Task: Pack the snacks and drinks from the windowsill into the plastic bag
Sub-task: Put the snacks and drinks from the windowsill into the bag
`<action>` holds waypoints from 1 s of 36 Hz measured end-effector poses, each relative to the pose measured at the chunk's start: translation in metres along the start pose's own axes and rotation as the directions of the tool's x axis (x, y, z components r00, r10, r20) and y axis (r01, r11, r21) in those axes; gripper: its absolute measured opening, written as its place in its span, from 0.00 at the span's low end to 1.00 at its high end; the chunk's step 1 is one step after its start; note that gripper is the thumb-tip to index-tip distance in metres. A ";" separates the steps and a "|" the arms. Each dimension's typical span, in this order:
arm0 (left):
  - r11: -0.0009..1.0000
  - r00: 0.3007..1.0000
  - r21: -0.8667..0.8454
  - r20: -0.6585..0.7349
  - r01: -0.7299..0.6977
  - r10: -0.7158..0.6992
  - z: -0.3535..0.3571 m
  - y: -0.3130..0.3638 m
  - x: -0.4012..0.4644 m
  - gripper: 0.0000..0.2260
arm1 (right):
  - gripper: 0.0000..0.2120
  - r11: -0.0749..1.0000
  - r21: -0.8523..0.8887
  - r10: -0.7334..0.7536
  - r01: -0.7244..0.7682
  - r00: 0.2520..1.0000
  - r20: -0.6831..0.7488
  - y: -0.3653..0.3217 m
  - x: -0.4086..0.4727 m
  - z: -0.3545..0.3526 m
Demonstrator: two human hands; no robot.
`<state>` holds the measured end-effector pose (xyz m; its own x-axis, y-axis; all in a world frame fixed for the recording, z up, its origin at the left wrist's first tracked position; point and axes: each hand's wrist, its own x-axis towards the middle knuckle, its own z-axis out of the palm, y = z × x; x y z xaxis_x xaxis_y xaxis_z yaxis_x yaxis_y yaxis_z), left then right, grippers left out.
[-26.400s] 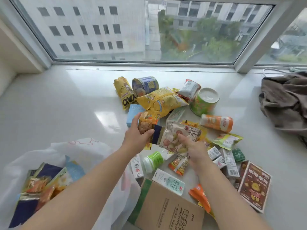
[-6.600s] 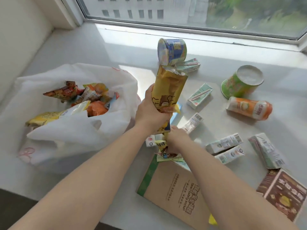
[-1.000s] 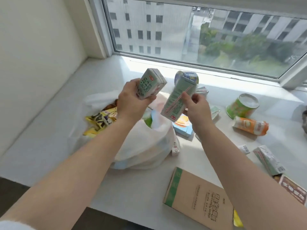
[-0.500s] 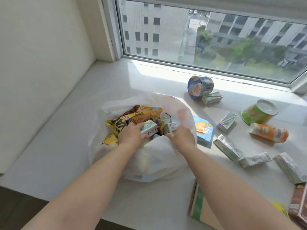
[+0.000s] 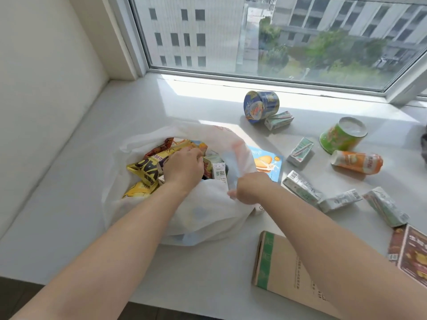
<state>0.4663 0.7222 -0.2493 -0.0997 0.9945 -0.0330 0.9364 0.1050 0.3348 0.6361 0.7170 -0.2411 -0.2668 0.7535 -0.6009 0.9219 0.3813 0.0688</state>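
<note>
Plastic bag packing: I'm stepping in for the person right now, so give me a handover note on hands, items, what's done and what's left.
Left hand is inside the plastic bag, fingers among the snacks; whether it grips anything is unclear. Right hand pinches the bag's near rim, holding it open.
Done: chip packets and a small carton are in the bag.
Left on the windowsill: blue cup, green cup, orange bottle, biscuit box beside the bag, five milk cartons, brown packet. A paper bag lies nearby.

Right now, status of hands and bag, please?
Left hand inside plastic bag, grip unclear. Right hand pinching bag rim. Milk cartons still on windowsill.
</note>
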 end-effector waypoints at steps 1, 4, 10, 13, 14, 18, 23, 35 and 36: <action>1.000 1.000 -0.019 -0.015 -0.009 0.008 -0.002 0.009 0.000 0.13 | 0.24 0.999 -0.031 0.006 -0.006 1.000 0.018 0.007 -0.004 -0.001; 0.998 0.999 -0.026 -0.011 -0.050 0.050 0.000 0.030 0.000 0.12 | 0.21 0.990 -0.114 0.082 -0.077 0.996 0.039 0.035 -0.017 0.001; 0.986 0.985 -0.074 0.076 -0.150 0.156 0.024 0.073 -0.012 0.12 | 0.21 0.974 0.067 0.215 -0.215 0.977 0.005 0.096 -0.036 0.030; 0.960 0.951 -0.097 0.143 -0.263 0.275 0.044 0.107 -0.027 0.12 | 0.19 0.932 0.275 0.254 -0.235 0.967 -0.035 0.115 -0.050 0.057; 0.953 0.941 -0.112 0.165 -0.281 0.297 0.053 0.118 -0.033 0.12 | 0.18 0.912 0.330 0.264 -0.241 0.964 -0.025 0.119 -0.055 0.068; 0.942 0.907 -0.118 0.257 -0.313 0.333 0.090 0.160 -0.053 0.12 | 0.16 0.817 0.485 0.349 -0.312 0.937 0.015 0.136 -0.071 0.124; 0.936 0.834 -0.119 0.427 -0.332 0.350 0.135 0.196 -0.081 0.13 | 0.11 0.588 0.677 0.534 -0.443 0.841 0.087 0.160 -0.097 0.193; 0.947 0.712 -0.056 0.646 -0.316 0.276 0.227 0.264 -0.135 0.14 | 0.44 0.171 0.697 0.752 -0.696 0.549 0.364 0.212 -0.149 0.311; 0.948 0.710 -0.055 0.649 -0.315 0.274 0.232 0.270 -0.138 0.14 | 0.46 0.145 0.698 0.732 -0.701 0.551 0.401 0.215 -0.149 0.316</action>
<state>0.8110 0.6143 -0.3725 0.4038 0.7364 -0.5428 0.9001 -0.2136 0.3799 0.9630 0.5179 -0.3888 0.6405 0.4791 -0.6002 0.5169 -0.8470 -0.1244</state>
